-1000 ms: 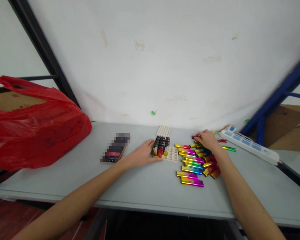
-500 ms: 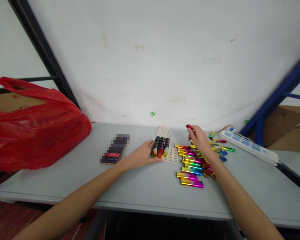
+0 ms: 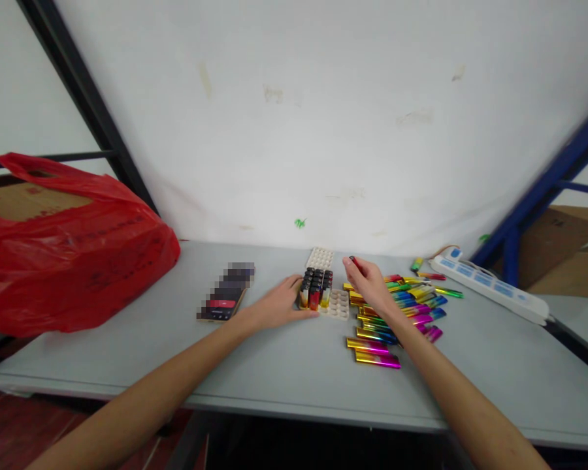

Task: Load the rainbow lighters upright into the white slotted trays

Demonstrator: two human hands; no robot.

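A white tray with round holes [image 3: 340, 305] lies on the table, and several lighters with black tops [image 3: 315, 279] stand upright in its left part. My left hand [image 3: 280, 301] is curved round the tray's left side, thumb along the front edge and fingers behind the standing lighters. Above the table, to the right of the tray, my right hand [image 3: 370, 281] pinches a dark red lighter [image 3: 353, 260], mostly hidden by the fingers. Beneath and beyond that hand is a loose pile of shiny coloured lighters [image 3: 372, 331], lying flat.
Behind the tray lies a second white holed tray [image 3: 320, 257]. A phone [image 3: 228, 294] with a blurred screen is to the left, and a red plastic bag [image 3: 88, 254] stands farther left. A white power strip [image 3: 490, 287] lies at the right, near a blue metal frame [image 3: 512, 248].
My right hand has moved left and slightly down toward the tray with the lighter, uncovering more of the pile. The left hand has stayed in place.
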